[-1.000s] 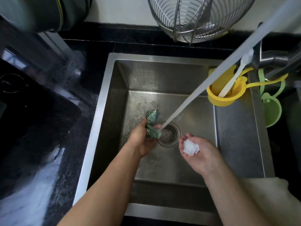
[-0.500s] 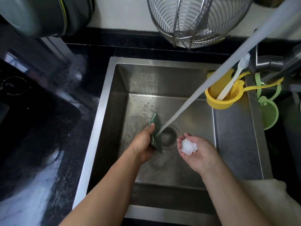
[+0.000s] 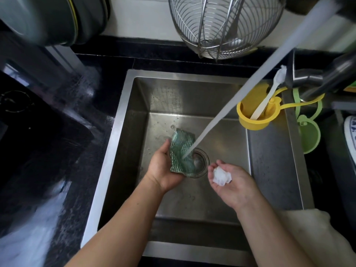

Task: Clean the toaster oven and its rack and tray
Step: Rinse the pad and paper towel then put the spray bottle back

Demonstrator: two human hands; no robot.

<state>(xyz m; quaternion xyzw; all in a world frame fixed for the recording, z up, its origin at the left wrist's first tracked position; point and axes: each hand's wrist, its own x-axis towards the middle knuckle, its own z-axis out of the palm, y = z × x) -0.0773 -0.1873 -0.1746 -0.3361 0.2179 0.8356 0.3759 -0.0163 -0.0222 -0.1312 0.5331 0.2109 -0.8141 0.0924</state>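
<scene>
A single wide-angle view from a camera worn on the person's head looks forward and steeply down into a steel sink (image 3: 115, 151), close enough that both bare forearms reach in from the bottom edge. The sink fills the middle of the frame, with dark counter (image 3: 48, 151) to the left and a wire basket (image 3: 225, 26) at the top edge by the wall. Straight lines bow outward near the frame's borders, and no second view shares the scene.
</scene>
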